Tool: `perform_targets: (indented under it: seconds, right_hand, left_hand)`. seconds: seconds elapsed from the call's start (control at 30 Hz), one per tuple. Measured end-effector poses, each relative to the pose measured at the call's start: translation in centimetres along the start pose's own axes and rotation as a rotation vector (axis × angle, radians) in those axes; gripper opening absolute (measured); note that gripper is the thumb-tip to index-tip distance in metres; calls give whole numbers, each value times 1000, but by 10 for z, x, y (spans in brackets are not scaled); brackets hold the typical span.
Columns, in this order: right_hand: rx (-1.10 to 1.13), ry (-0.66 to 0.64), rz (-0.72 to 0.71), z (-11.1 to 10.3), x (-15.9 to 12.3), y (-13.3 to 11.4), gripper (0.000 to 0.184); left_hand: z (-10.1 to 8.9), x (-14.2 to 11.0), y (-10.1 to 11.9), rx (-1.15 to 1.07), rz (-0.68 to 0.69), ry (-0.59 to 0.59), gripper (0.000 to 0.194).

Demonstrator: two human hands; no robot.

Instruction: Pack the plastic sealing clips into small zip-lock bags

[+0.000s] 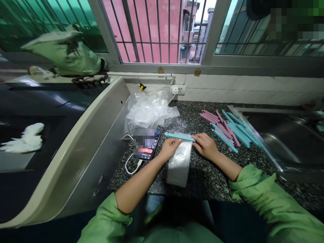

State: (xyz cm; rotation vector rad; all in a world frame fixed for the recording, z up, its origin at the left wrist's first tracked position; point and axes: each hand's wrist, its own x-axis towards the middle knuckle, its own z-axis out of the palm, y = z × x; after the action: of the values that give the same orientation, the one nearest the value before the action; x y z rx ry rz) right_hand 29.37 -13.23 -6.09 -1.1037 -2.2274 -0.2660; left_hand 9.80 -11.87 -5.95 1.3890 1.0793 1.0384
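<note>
On the speckled counter lies a clear plastic bag [179, 163] with white contents, its top edge under a teal sealing clip [179, 136]. My left hand [169, 148] is closed on the bag's upper left corner, just below the clip. My right hand [205, 145] presses with curled fingers on the right end of the clip and the bag's top edge. Both sleeves are green.
A pile of several pink and teal clips [229, 130] lies to the right, beside a steel sink [286, 138]. A phone [146, 144] on a white cable lies left of the bag, crumpled clear plastic bags [149, 109] behind it. A dark stove top [50, 118] borders the left.
</note>
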Motion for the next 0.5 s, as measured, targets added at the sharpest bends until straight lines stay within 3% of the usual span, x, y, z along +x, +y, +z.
perform_targets:
  seconds: [0.13, 0.23, 0.3, 0.5]
  right_hand:
    - [-11, -2, 63, -1, 11, 16, 25]
    - [-99, -90, 272, -2, 33, 40, 27]
    - [-210, -192, 446, -2, 50, 58, 29]
    - [-399, -390, 753, 7, 91, 100, 39]
  left_hand:
    - [2, 7, 18, -30, -91, -25, 25]
    - [4, 23, 32, -64, -266, -31, 11]
    - [6, 41, 39, 0, -346, 37, 3]
    - [13, 108, 40, 24, -313, 285, 12]
